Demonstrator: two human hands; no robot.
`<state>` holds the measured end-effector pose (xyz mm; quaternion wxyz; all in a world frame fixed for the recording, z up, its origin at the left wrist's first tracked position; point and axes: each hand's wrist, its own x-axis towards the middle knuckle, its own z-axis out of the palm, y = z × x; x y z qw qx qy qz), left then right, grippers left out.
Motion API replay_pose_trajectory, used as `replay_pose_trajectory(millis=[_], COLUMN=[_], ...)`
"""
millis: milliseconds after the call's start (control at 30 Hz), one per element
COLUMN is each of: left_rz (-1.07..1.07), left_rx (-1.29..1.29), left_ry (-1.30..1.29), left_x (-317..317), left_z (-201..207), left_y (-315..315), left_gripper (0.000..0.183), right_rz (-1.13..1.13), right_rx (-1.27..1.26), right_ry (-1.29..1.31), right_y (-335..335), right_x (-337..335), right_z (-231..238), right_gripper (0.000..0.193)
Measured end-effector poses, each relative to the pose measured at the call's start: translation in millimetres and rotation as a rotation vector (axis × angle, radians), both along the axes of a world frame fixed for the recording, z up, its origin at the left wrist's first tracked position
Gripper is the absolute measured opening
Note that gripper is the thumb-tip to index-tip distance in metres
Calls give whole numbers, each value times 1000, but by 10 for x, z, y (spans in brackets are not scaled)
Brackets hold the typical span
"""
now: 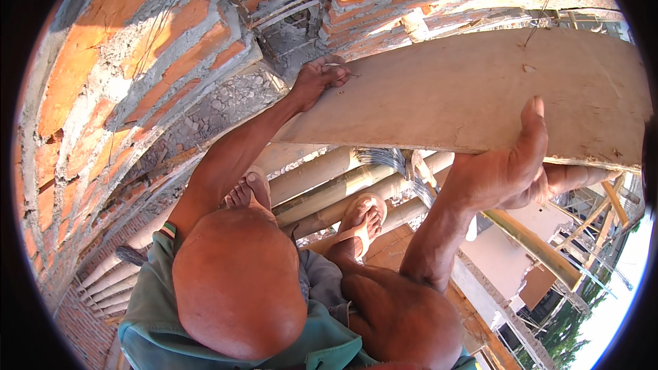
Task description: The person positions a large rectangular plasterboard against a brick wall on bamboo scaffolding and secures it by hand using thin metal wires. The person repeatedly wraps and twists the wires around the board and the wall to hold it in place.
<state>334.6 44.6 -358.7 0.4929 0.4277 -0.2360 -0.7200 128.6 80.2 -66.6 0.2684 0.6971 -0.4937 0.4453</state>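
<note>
Past two bare, bent knees (236, 288), my right hand (506, 173) grips the lower edge of a long, flat brown wooden board (439, 103) — thumb across its face. My left hand (320, 82) bunches at its left end (gripping or not, I can't tell from here). The board lies over round tan bamboo poles (312, 173) — beyond, an orange brick wall (377, 10).

This is an outdoor building site. A bare brick wall (89, 75), its joints thick with grey mortar, rises beyond the left edge of a platform of bamboo poles (336, 188). Broken rubble (226, 106) lies between them. Past the platform's right edge show rough timber framing (606, 212), green trees (562, 332) and bright sky (630, 274).
</note>
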Motion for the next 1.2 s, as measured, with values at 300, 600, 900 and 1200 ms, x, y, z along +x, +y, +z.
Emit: replay_pose_trajectory(millis=[300, 600, 900, 1200], left_rz=[19, 25, 92, -43], left_rx=[51, 205, 253, 202], left_ry=[-356, -359, -286, -353], left_x=[-200, -173, -122, 49], left_z=[351, 397, 359, 334], left_y=[-148, -177, -198, -213], left_gripper=[24, 22, 27, 24], right_rz=[183, 473, 483, 403], right_rx=[103, 4, -27, 5], right_ry=[-418, -1171, -884, -868], right_y=[-21, -235, -265, -15], right_x=[323, 664, 587, 477], right_z=[172, 306, 327, 246], right_gripper=[34, 45, 101, 106])
